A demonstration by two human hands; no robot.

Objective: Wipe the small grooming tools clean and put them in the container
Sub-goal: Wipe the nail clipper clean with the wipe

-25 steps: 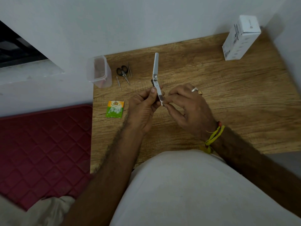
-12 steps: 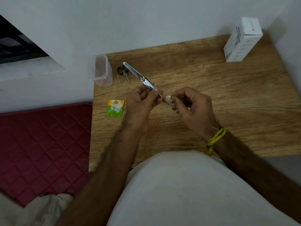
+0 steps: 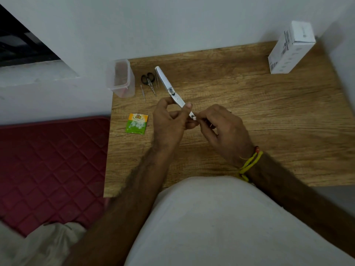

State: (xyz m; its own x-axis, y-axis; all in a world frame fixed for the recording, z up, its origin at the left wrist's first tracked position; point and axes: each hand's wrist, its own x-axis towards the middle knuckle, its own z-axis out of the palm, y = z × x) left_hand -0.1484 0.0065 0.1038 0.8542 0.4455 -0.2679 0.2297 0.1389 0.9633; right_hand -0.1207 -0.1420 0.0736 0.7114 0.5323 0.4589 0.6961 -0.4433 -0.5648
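Note:
My left hand (image 3: 171, 121) grips a large silver nail clipper (image 3: 169, 87) with its lever swung open, pointing up and left. My right hand (image 3: 221, 129) pinches a small white wipe (image 3: 194, 118) against the clipper's near end. Small black-handled scissors (image 3: 148, 80) lie on the wooden table (image 3: 249, 116) at the back left, with a thin metal pick (image 3: 143, 92) to their left and slim tweezers (image 3: 157, 81) to their right. A clear plastic container (image 3: 121, 78) stands open at the table's back left corner.
A green and orange sachet (image 3: 136, 123) lies left of my left hand. A white carton (image 3: 290, 48) stands at the back right corner. A red quilted mat (image 3: 50, 164) lies left of the table. The wall runs along the back.
The clipper tilted from upright to leaning left, then swung partly back up. My right hand shifted onto the clipper's near end with the wipe.

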